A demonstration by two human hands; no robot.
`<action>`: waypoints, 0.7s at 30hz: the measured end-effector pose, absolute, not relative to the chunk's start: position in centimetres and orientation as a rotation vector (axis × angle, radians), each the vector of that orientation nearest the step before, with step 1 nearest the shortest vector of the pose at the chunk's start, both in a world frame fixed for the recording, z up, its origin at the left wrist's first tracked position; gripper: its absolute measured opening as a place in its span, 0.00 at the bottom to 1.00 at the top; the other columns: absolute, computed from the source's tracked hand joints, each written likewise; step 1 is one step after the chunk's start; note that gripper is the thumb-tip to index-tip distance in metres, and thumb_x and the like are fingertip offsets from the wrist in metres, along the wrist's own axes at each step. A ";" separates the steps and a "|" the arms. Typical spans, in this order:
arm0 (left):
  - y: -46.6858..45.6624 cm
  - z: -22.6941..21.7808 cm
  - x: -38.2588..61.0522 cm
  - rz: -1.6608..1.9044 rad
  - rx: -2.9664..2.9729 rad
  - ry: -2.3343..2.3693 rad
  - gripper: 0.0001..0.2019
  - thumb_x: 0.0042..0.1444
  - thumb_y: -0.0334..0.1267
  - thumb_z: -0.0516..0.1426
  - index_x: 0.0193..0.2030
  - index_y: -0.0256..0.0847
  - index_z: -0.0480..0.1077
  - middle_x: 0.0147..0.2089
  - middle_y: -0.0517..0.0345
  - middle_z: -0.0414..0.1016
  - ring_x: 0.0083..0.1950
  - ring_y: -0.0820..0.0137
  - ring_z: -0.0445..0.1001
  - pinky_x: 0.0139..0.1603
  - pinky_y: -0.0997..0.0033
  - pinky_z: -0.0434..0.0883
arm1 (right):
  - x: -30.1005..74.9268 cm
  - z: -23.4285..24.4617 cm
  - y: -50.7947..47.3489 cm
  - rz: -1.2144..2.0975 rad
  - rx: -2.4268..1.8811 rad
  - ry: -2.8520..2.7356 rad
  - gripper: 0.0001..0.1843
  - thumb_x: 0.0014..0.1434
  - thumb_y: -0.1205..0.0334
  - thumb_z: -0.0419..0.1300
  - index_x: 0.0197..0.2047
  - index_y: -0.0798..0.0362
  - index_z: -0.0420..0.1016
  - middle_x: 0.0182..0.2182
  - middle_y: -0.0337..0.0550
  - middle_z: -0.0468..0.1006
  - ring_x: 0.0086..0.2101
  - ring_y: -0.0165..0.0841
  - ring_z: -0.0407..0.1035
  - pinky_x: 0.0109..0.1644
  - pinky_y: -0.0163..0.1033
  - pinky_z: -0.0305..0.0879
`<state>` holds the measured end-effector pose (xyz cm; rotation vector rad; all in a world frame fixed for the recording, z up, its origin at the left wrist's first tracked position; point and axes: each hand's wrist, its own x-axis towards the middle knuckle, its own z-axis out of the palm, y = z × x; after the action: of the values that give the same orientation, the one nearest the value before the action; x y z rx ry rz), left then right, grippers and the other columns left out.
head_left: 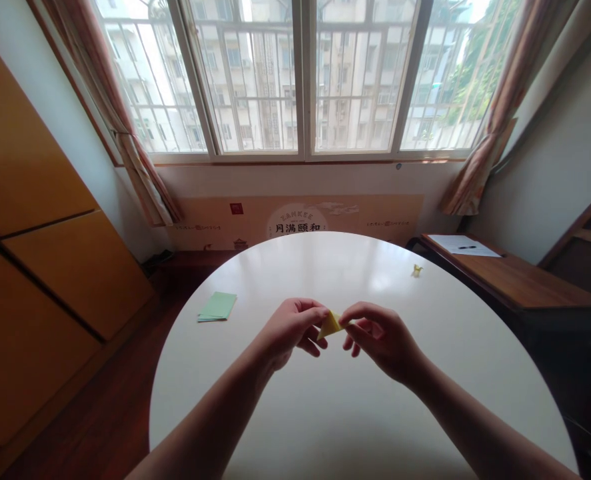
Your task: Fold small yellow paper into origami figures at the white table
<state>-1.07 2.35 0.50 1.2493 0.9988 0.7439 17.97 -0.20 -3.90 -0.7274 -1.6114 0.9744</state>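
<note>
A small piece of folded yellow paper, roughly triangular, is held up between both hands above the white round table. My left hand pinches its left side between thumb and fingers. On the right side, my right hand grips a corner between thumb and forefinger, its other fingers curled beneath. Fingertips cover parts of the paper's edges, so the full fold is hidden.
A stack of green paper sheets lies on the table's left. Toward the far right rests a small yellow folded piece. Beyond the table stands a wooden desk with white paper and a pen on it.
</note>
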 end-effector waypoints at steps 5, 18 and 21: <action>2.3 0.6 -1.2 0.724 1.277 1.000 0.12 0.50 0.43 0.62 0.31 0.33 0.74 0.23 0.57 0.70 0.21 0.72 0.73 0.17 0.79 0.69 | 18.0 -3.9 -0.2 0.939 -0.684 -1.647 0.03 0.63 0.64 0.62 0.37 0.52 0.78 0.34 0.42 0.74 0.26 0.33 0.77 0.24 0.36 0.74; 2.4 0.5 -1.2 0.732 1.344 1.051 0.09 0.52 0.40 0.62 0.31 0.34 0.75 0.26 0.55 0.75 0.23 0.73 0.73 0.16 0.81 0.66 | 18.3 -3.3 -0.4 0.520 -0.721 -1.908 0.13 0.59 0.75 0.59 0.40 0.50 0.81 0.36 0.44 0.79 0.31 0.31 0.74 0.28 0.32 0.71; 2.4 0.5 -1.2 0.737 1.372 1.075 0.07 0.52 0.38 0.60 0.30 0.34 0.75 0.25 0.56 0.74 0.23 0.73 0.72 0.16 0.82 0.65 | 18.4 -3.1 -0.5 0.547 -0.731 -1.928 0.12 0.59 0.74 0.59 0.39 0.50 0.81 0.36 0.44 0.78 0.32 0.31 0.74 0.28 0.32 0.70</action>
<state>-1.16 2.38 0.53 1.3722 1.0750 0.7372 18.38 -0.52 -3.11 -0.7309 -1.9277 0.5472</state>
